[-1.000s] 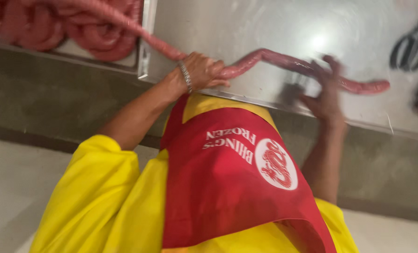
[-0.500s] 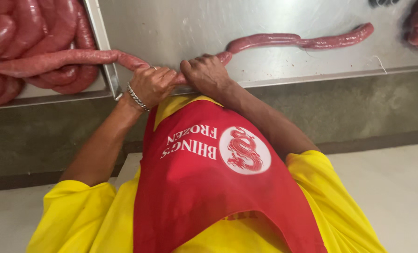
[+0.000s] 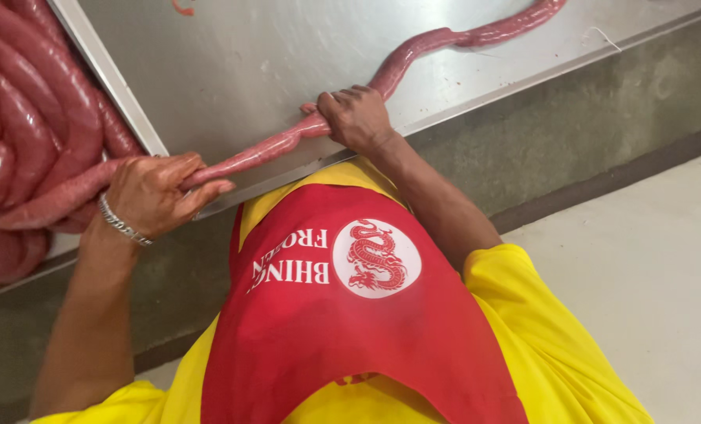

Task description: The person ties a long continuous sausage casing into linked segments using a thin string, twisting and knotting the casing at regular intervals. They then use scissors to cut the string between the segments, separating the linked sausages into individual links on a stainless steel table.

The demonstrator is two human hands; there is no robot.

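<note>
Watching remotely, I saw the sausage rope (image 3: 256, 153) stretched along the steel bench (image 3: 232, 63) edge, left hand (image 3: 150, 192) grip clamped near the tray (image 3: 107, 78), right hand (image 3: 358, 118) grip clamped further along.

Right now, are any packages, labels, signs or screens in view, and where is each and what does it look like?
Printed emblem: on the chest of the red apron, a white round patch with a red dragon figure, white lettering beside it.
No packages, signs or screens show.
Nearby, the left hand and right hand grip a long pink sausage on the steel table.
</note>
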